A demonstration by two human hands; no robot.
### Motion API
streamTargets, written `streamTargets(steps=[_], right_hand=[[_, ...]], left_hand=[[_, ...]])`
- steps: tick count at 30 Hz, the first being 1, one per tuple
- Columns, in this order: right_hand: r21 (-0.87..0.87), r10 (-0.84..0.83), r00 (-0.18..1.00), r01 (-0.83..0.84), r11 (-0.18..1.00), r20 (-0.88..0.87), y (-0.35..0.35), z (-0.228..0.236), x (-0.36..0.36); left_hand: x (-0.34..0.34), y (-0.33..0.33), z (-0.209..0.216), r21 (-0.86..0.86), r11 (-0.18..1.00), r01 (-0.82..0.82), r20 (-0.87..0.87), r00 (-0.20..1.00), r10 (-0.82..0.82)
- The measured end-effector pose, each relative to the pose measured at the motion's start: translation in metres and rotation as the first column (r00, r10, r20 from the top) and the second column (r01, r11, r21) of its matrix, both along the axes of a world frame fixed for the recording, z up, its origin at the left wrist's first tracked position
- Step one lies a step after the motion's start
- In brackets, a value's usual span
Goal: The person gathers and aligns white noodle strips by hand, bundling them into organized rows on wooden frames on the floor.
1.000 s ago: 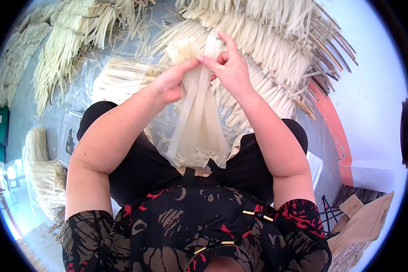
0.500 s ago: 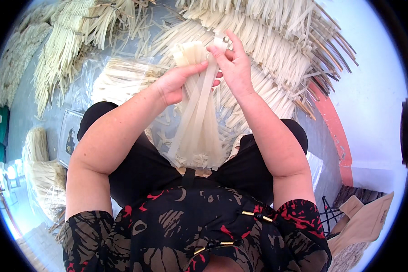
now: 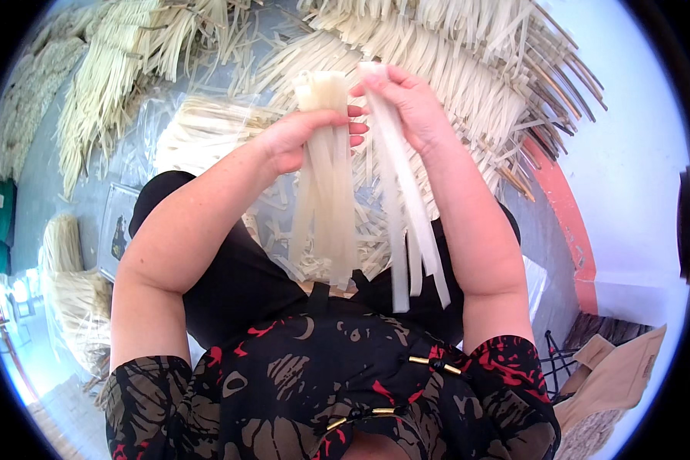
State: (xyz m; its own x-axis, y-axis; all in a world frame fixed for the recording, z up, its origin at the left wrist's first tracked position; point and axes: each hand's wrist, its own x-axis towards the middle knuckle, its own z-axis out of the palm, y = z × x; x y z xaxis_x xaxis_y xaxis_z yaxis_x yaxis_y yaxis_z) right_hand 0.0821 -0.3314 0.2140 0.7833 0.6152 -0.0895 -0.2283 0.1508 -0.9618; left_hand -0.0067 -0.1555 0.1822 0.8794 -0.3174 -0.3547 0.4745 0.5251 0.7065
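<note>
Left hand [image 3: 290, 144] is closed around a bundle of pale flat strips [image 3: 326, 180], thumb laid across the front and fingertips showing past the bundle's right edge. Right hand [image 3: 412, 107] is pinched narrow on the upper ends of a few separate strips [image 3: 392, 199], just right of the bundle and apart from it. Both sets hang down toward the near side, above the gap between the knees; the right-hand strips spread at their lower ends in front of the dark trousers [image 3: 230, 264], and contact with the cloth cannot be confirmed. Loose scraps [image 3: 374, 259] lie on the grey floor [image 3: 42, 180] below. Rows of similar strips [image 3: 437, 46] with thin sticks [image 3: 571, 77] lie at the far right, and a plastic-wrapped bundle [image 3: 199, 138] lies to the left. Risks noted: the bundle is gripped near its far end only, so an eased thumb could let inner strips slide out and drop among the scraps. The right-hand strips depend on a small pinch at one end; uneven pressure there could release one. Their splayed lower ends could also snag on the trousers or cross the bundle if the hands come together, causing tangles, creases or uneven ends.
</note>
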Motion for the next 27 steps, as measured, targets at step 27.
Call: streamTargets(steps=[27], right_hand=[[0.064, -0.103, 0.961, 0.089, 0.994, 0.258, 0.021, -0.010, -0.025]], left_hand=[[-0.006, 0.003, 0.007, -0.155, 0.987, 0.038, -0.028, 0.999, -0.043]])
